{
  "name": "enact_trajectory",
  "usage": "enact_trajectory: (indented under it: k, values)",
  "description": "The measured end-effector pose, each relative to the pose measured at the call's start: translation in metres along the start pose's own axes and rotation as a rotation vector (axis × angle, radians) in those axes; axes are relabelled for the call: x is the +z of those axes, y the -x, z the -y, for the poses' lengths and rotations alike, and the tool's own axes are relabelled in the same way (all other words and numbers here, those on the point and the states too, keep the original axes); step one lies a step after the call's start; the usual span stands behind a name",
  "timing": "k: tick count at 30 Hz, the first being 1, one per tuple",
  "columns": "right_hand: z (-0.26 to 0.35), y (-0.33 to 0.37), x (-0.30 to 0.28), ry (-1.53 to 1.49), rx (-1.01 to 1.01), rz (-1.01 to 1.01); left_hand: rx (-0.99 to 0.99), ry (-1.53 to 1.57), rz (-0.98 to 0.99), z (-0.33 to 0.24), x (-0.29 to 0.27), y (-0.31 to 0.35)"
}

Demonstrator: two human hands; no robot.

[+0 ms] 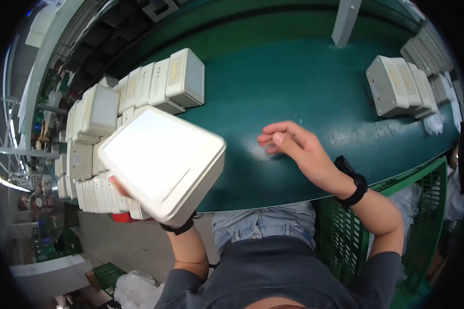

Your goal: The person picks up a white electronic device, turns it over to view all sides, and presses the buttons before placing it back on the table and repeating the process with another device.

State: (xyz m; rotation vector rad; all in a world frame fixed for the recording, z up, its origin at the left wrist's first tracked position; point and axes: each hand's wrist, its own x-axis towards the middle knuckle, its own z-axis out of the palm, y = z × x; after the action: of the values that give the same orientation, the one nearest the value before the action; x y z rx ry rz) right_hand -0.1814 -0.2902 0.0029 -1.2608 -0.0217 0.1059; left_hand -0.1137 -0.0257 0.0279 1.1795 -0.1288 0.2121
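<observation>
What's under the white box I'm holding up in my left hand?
The left hand supports the white box from below; only fingertips show. Beneath and behind it stand rows of cream boxes, partly covered.

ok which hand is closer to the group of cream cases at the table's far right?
Right. The right hand rests open on the green table, left of those cases. The left hand, farther left, holds up a cream case.
</observation>
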Motion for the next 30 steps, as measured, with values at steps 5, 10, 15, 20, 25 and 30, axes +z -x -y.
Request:
enact_trajectory:
  k: [5,10,15,20,25,30]
  values:
    - [-0.006,0.004,0.019,-0.446,0.31,0.254,-0.146,0.058,-0.009,0.047,-0.003,-0.004]
    - [0.004,0.008,0.024,-0.581,0.421,0.223,-0.508,0.652,0.315,0.065,0.037,0.02]
    - [0.013,0.014,0.02,-0.137,0.128,0.127,-0.528,0.227,0.171,0.063,0.035,0.013]
    - [0.008,0.019,0.022,0.135,-0.018,0.076,-0.391,0.176,0.138,0.065,0.045,0.019]
    - [0.011,0.023,0.02,0.28,-0.152,0.141,-0.379,0.27,0.17,0.069,0.048,0.02]
    - [0.012,0.025,0.016,0.319,-0.16,0.222,-0.457,0.301,0.186,0.074,0.041,0.016]
